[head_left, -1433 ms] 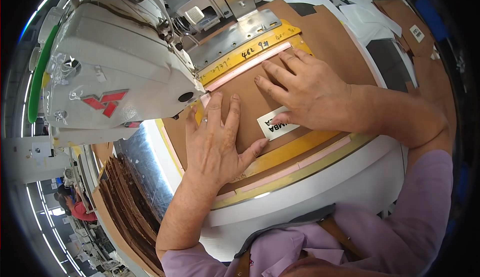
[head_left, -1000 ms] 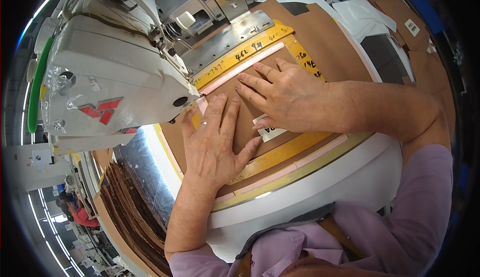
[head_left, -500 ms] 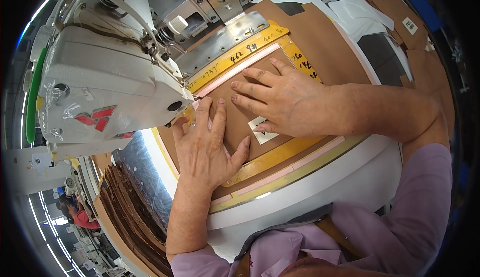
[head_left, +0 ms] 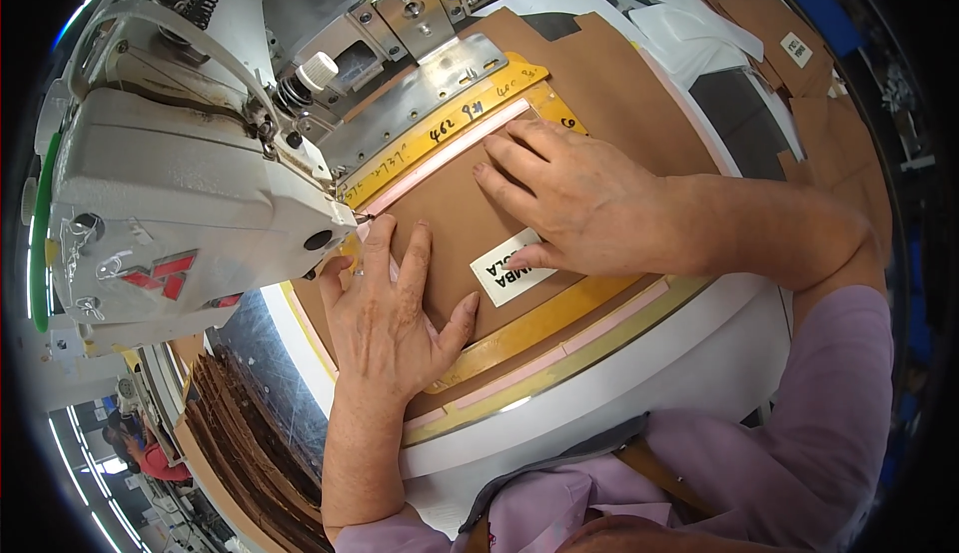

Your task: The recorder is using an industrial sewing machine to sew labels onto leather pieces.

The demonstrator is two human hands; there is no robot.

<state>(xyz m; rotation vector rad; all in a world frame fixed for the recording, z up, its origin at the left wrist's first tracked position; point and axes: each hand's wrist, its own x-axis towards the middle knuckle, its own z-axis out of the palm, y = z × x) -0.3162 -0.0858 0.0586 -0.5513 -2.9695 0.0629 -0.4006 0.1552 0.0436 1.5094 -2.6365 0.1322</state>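
Note:
A brown sheet [head_left: 450,218] lies within a yellow template frame [head_left: 529,338] beside the head of a white sewing machine [head_left: 190,198]. My left hand [head_left: 385,318] rests on the sheet close to the needle area, fingers spread and thumb out to the right. Farther right, my right hand [head_left: 589,188] presses flat on the sheet, its fingertips near the pink strip [head_left: 445,153] along the far edge. Its thumb touches a cream label [head_left: 499,281]. The needle tip is too small to make out clearly.
A metal plate [head_left: 420,93] runs behind the frame. Stacked brown pieces [head_left: 245,433] stand at the lower left. White sheets [head_left: 689,38] and more brown pieces [head_left: 769,28] lie at the far right. A person in red [head_left: 160,458] sits in the background.
The whole view has shifted, with the machine now farther left. My right hand's fingers have drawn closer together, and its thumb has slid right, uncovering more of the label.

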